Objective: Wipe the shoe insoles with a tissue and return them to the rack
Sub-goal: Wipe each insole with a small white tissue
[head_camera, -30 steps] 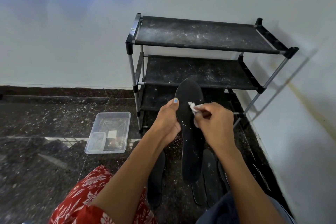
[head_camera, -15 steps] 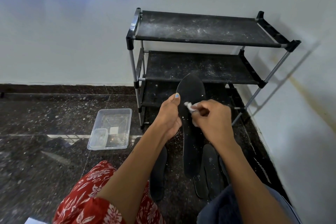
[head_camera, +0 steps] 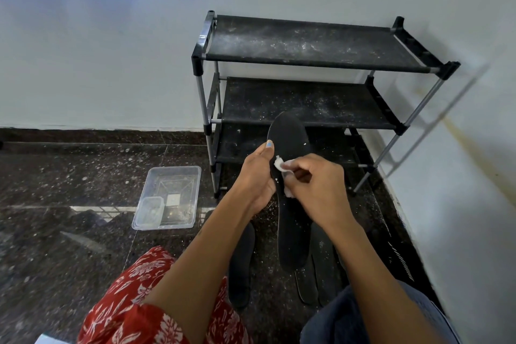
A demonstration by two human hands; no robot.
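Note:
My left hand grips a long black insole by its left edge, holding it upright in front of the rack. My right hand pinches a small white tissue and presses it against the insole's face near the middle. Behind stands a black three-shelf shoe rack, its shelves dusty and bare. On the floor below my arms lie other black insoles: one at the left and two more at the right.
A clear plastic tray with a smaller clear box inside sits on the dark speckled floor left of the rack. The white wall runs close on the right. My knees, in red floral and blue cloth, fill the bottom.
The tissue in my right hand has slid a little leftward and down across the insole. The view has tilted slightly; the held insole stays upright.

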